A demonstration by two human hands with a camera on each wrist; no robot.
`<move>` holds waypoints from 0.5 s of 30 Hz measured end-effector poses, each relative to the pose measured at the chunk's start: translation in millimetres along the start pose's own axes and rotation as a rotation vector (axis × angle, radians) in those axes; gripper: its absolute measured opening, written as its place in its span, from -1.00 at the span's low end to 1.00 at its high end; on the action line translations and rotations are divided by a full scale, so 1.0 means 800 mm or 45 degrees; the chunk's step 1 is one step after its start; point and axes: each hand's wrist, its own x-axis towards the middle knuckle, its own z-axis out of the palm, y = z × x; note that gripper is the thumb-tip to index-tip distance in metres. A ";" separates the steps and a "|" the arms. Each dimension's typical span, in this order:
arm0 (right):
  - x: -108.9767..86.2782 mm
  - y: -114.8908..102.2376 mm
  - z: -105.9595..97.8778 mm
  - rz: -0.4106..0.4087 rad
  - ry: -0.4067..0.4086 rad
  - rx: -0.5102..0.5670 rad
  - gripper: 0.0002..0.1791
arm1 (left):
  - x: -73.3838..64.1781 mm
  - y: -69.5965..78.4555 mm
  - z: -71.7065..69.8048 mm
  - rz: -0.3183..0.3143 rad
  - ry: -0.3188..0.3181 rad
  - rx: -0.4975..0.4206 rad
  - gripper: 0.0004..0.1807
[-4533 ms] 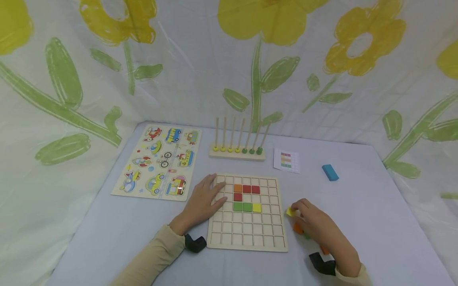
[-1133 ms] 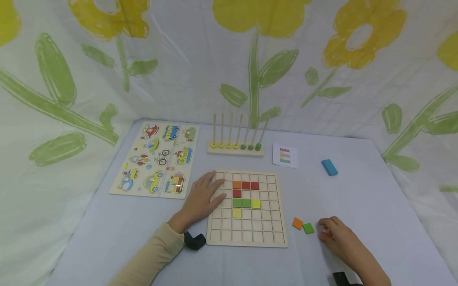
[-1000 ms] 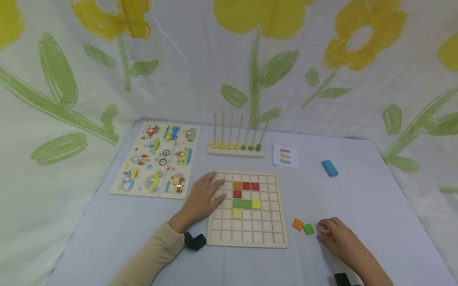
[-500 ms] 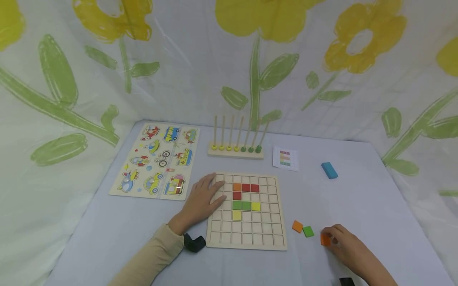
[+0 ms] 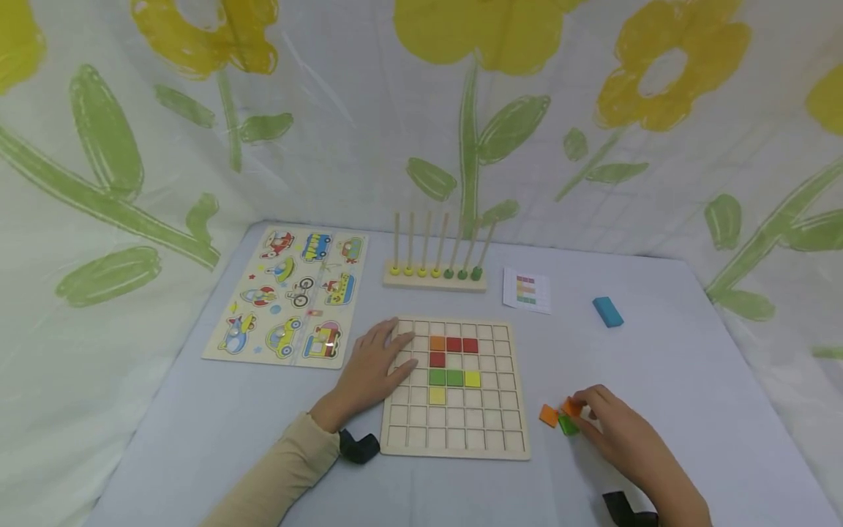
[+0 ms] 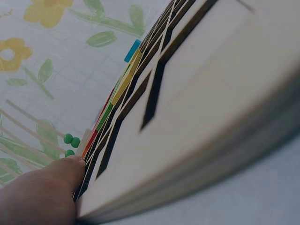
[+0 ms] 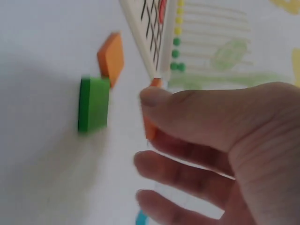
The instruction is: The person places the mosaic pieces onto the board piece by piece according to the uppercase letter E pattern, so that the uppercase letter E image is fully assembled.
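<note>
My right hand (image 5: 615, 432) pinches an orange square tile (image 5: 571, 407) between thumb and fingertips, to the right of the wooden grid board (image 5: 454, 446). In the right wrist view the held tile (image 7: 149, 119) stands on edge behind my thumb. Just below it on the table lie a green tile (image 5: 568, 424) and a second orange tile (image 5: 548, 416). My left hand (image 5: 372, 369) rests with spread fingers on the board's left edge. Seated in the grid are a row with orange and red tiles (image 5: 454, 345), one red below, a green and yellow row (image 5: 455, 378) and a pale yellow tile (image 5: 437, 396).
A vehicle picture puzzle (image 5: 283, 296) lies at the back left. Behind the board stands a peg stand (image 5: 435, 280) with yellow and green beads. A printed pattern card (image 5: 527, 290) and a blue block (image 5: 607, 312) lie at the back right.
The pale yellow tile went from my right hand into the grid. My right hand then took the orange tile farther right and carried it left and up, over the green tile. My left hand stayed.
</note>
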 end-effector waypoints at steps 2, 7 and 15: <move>0.009 -0.012 0.004 -0.087 0.058 0.001 -0.65 | 0.000 0.000 0.000 -0.002 -0.002 0.001 -0.43; 0.030 -0.046 0.015 -0.287 0.083 0.033 -0.67 | 0.000 -0.001 0.001 -0.006 -0.011 0.005 -0.43; 0.060 -0.096 0.038 -0.649 0.099 0.099 -0.79 | 0.000 -0.001 0.000 -0.010 -0.020 0.008 -0.43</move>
